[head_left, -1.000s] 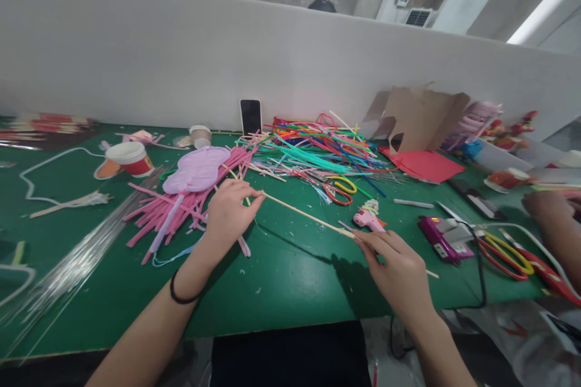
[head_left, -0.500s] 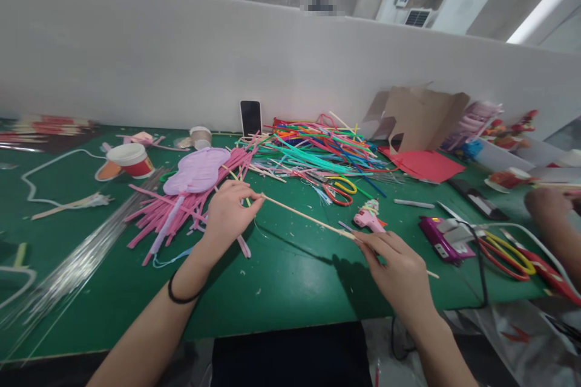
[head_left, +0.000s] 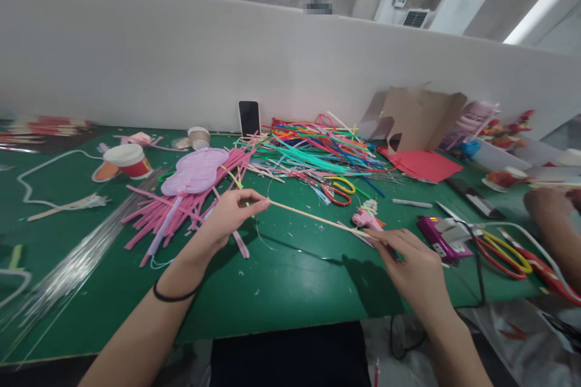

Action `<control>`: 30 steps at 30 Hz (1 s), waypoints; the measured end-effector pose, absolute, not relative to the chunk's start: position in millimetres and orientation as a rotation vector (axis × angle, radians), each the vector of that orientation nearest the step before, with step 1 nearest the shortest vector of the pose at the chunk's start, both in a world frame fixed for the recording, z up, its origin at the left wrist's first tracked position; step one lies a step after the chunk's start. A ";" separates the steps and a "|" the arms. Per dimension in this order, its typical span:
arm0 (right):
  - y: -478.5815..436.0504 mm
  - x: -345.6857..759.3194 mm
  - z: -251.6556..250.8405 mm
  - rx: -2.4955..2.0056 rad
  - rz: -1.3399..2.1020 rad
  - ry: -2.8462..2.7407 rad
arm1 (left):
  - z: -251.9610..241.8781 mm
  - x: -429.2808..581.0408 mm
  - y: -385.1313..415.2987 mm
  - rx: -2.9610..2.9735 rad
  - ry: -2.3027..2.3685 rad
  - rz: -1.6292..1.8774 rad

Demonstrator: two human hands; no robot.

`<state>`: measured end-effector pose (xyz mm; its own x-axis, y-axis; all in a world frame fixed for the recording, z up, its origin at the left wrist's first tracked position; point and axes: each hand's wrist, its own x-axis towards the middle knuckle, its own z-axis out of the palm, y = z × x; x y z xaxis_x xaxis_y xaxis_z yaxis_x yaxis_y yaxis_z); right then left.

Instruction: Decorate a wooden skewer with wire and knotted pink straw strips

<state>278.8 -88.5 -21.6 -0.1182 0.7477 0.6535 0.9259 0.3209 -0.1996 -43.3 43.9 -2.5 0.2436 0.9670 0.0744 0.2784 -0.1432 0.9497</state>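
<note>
Wooden and slim, one stick [head_left: 313,216] spans the gap between two bare hands, held up over the green tabletop [head_left: 281,302]. The left hand [head_left: 229,217] pinches one end between thumb and fingertips; the right hand [head_left: 411,266] grips it further along, fingers closed round it. To do this well, I'd say, keep both pinches light but steady, move slowly so nothing bends, and mind what looks like a fine clear strand [head_left: 260,236] curving beside it. From here its long axis runs mostly crosswise, left tip aimed leftward and slightly toward the white partition [head_left: 181,60], right side slanting nearer
</note>
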 end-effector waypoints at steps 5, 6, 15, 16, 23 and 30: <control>-87.3 276.9 -22.8 -1.449 -0.298 -1.906 | -5.0 -44.7 46.8 1.540 1.147 0.964; -87.1 277.0 -23.4 -1.447 -0.292 -1.904 | -5.9 -44.6 47.2 1.531 1.140 0.971; -86.7 270.9 -29.4 -1.574 0.004 -1.630 | -8.8 -45.8 52.7 1.138 0.866 1.037; -86.2 265.4 -30.3 -1.578 0.067 -1.567 | -8.8 -45.5 53.1 1.075 0.828 1.043; -87.8 191.5 -45.4 -1.468 0.779 -1.395 | -11.8 -30.9 44.8 1.064 0.697 1.161; -92.7 152.1 -51.7 -1.342 1.229 -1.259 | -16.3 -32.0 51.2 0.927 0.732 1.250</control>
